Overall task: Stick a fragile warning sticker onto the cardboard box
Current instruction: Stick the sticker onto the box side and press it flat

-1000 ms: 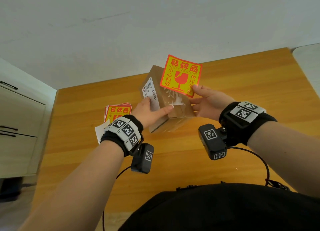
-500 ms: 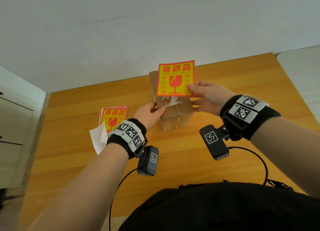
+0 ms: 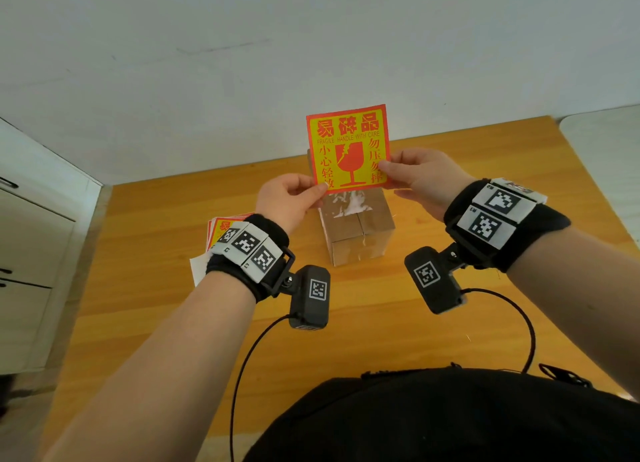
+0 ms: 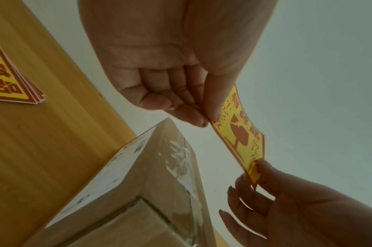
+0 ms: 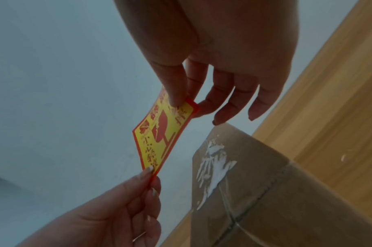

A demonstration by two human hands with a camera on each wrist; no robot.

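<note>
A red and yellow fragile sticker [image 3: 348,148] [image 4: 242,133] [image 5: 162,135] hangs upright in the air above the cardboard box [image 3: 356,228] [image 4: 142,192] [image 5: 271,192]. My left hand [image 3: 291,198] [image 4: 204,118] pinches its lower left corner between thumb and forefinger. My right hand [image 3: 415,174] [image 5: 180,103] pinches its lower right edge. The taped brown box stands on the wooden table [image 3: 346,323], with torn white paper residue on its top face and a white label on its left side. Neither hand touches the box.
A stack of more fragile stickers [image 3: 221,229] [image 4: 7,80] and a white backing sheet [image 3: 197,271] lie on the table left of the box. White cabinet drawers [image 3: 27,254] stand at the far left. A white wall runs behind the table.
My left hand left the box and took the sticker's lower left corner. The sticker rose and squared up above the box, now held by both hands.
</note>
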